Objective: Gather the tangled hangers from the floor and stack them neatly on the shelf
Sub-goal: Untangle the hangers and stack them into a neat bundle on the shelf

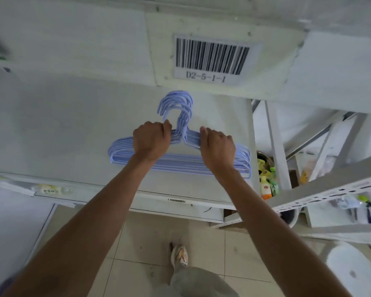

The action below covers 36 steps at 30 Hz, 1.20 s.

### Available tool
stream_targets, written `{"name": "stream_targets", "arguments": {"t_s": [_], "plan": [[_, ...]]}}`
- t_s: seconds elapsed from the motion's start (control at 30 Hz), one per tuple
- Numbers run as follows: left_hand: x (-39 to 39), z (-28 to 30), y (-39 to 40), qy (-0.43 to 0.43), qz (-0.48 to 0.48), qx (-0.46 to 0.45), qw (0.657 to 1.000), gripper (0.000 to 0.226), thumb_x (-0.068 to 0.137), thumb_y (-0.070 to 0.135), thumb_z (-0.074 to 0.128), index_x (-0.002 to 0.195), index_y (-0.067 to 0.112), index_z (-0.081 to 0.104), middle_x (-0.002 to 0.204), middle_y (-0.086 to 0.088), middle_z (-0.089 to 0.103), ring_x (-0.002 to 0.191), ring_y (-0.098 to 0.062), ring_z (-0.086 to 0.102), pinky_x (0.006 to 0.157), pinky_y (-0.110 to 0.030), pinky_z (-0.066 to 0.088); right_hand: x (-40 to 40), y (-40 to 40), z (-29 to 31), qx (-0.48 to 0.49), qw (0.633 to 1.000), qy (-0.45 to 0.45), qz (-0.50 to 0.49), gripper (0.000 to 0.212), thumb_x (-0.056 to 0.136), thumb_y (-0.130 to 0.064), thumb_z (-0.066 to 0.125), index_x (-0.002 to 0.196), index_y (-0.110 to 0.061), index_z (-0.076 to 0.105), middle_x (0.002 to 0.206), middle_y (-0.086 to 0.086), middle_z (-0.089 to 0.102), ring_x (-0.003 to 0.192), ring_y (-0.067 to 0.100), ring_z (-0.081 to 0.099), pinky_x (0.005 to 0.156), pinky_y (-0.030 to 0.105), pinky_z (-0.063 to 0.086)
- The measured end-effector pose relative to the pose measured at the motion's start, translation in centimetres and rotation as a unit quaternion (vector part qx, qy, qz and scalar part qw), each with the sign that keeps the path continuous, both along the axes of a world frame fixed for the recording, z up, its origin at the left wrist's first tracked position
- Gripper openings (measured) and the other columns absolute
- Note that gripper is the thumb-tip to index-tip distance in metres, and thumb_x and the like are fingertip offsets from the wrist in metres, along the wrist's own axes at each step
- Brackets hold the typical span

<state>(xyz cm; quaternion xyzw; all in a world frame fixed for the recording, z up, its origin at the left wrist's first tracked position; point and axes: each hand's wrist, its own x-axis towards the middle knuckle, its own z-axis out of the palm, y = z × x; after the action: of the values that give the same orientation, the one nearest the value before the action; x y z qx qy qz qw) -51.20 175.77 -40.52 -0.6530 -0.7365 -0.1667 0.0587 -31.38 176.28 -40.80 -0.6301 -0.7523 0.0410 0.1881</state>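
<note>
A stack of several light-blue hangers [176, 103] lies flat on the white shelf [62, 125], hooks pointing away from me and lined up together. My left hand [151, 140] is closed around the left shoulder of the stack, just beside the necks. My right hand [217, 146] grips the right shoulder. Both hands cover the middle of the bars; the outer ends stick out on each side.
A barcode label reading D2-5-1-1 [210, 58] is on the shelf beam above the hangers. To the right stand grey slotted rack rails [321, 189] and bottles [266, 181] on a lower level. A white stool [351, 269] and my shoe [180, 255] are on the tiled floor.
</note>
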Motion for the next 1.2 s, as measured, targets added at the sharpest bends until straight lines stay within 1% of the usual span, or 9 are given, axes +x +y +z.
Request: {"name": "stream_targets", "arguments": {"t_s": [0.07,0.17,0.27,0.33,0.53,0.7,0.87,1.07,1.2], "plan": [[0.3,0.0,-0.9,-0.024,0.014,0.017,0.999,0.06,0.098,0.037,0.019,0.055,0.009,0.05,0.049,-0.015,0.049,0.046,-0.027,0.041,0.051,-0.031,0.03,-0.4,-0.6,-0.3,0.052,0.997,0.035,-0.043,0.05,0.105,-0.035,0.035,0.059,-0.018,0.044,0.056,0.013,0.063,0.052,0.038,0.059,0.057,0.037,0.045],[-0.3,-0.1,-1.8,-0.042,-0.01,0.022,0.999,0.054,0.099,0.039,0.025,0.053,0.014,0.039,0.043,0.003,0.026,0.042,-0.024,0.035,0.052,-0.028,0.024,0.1,-0.9,-0.3,0.046,0.998,-0.004,-0.03,0.055,0.099,-0.041,0.019,0.058,-0.016,0.045,0.054,0.014,0.06,0.048,0.036,0.05,0.049,0.032,0.032],[-1.7,-0.8,-2.6,-0.021,-0.089,0.01,0.996,0.048,0.101,0.041,0.02,0.066,0.016,0.043,0.052,0.002,0.037,0.047,-0.028,0.042,0.051,-0.03,0.024,0.4,-0.8,-0.9,0.025,0.997,-0.066,-0.013,0.067,0.096,-0.042,0.007,0.082,-0.014,0.066,0.063,0.01,0.063,0.055,0.031,0.041,0.054,0.032,0.026],[-2.4,-0.8,-3.2,-0.02,-0.109,0.032,0.993,0.041,0.103,0.039,0.022,0.073,0.019,0.041,0.059,0.003,0.042,0.051,-0.027,0.042,0.051,-0.031,0.026,0.3,-0.8,-0.8,0.021,0.998,-0.065,0.001,0.06,0.102,-0.039,0.014,0.092,-0.014,0.068,0.064,0.01,0.062,0.055,0.031,0.043,0.054,0.032,0.028],[-2.3,-0.9,-5.2,-0.005,-0.017,0.045,0.999,0.048,0.102,0.039,0.037,0.061,0.017,0.047,0.05,-0.007,0.056,0.045,-0.031,0.051,0.054,-0.032,0.036,0.2,-2.4,-0.3,0.049,0.999,-0.009,0.014,0.034,0.099,-0.022,0.037,0.065,-0.015,0.039,0.05,0.003,0.042,0.046,0.033,0.044,0.048,0.028,0.023],[-1.9,-1.4,-7.5,-0.043,-0.002,0.045,0.998,0.049,0.097,0.028,0.04,0.051,0.012,0.044,0.041,-0.003,0.039,0.038,-0.028,0.04,0.05,-0.027,0.022,1.4,-3.5,-0.3,0.04,0.999,0.025,-0.013,0.053,0.094,-0.036,0.044,0.051,-0.006,0.037,0.042,0.002,0.024,0.043,0.023,0.025,0.045,0.026,0.023],[-2.7,0.5,-5.9,-0.091,0.037,0.014,0.995,0.044,0.096,0.031,0.04,0.061,0.011,0.056,0.061,-0.018,0.065,0.059,-0.038,0.059,0.056,-0.038,0.043,0.5,-2.3,1.3,-0.002,0.999,0.036,-0.016,0.054,0.091,-0.038,0.04,0.05,-0.004,0.04,0.043,0.007,0.031,0.049,0.028,0.033,0.049,0.031,0.03],[-2.9,-0.8,-5.0,-0.078,0.001,0.039,0.996,0.039,0.098,0.025,0.038,0.061,0.014,0.047,0.058,-0.016,0.061,0.054,-0.037,0.055,0.059,-0.037,0.034,0.4,-1.2,0.2,0.003,1.0,-0.018,-0.014,0.038,0.091,-0.025,0.037,0.058,-0.007,0.042,0.053,0.015,0.051,0.053,0.028,0.031,0.048,0.029,0.016],[-3.2,-1.0,-4.2,-0.013,-0.028,0.005,0.999,0.034,0.1,0.033,0.03,0.073,0.018,0.045,0.07,-0.009,0.062,0.069,-0.033,0.058,0.069,-0.041,0.037,0.0,-1.1,-0.4,-0.008,0.999,-0.038,-0.005,0.026,0.101,-0.016,0.035,0.079,-0.013,0.048,0.071,0.006,0.052,0.069,0.03,0.042,0.067,0.034,0.027]]}}
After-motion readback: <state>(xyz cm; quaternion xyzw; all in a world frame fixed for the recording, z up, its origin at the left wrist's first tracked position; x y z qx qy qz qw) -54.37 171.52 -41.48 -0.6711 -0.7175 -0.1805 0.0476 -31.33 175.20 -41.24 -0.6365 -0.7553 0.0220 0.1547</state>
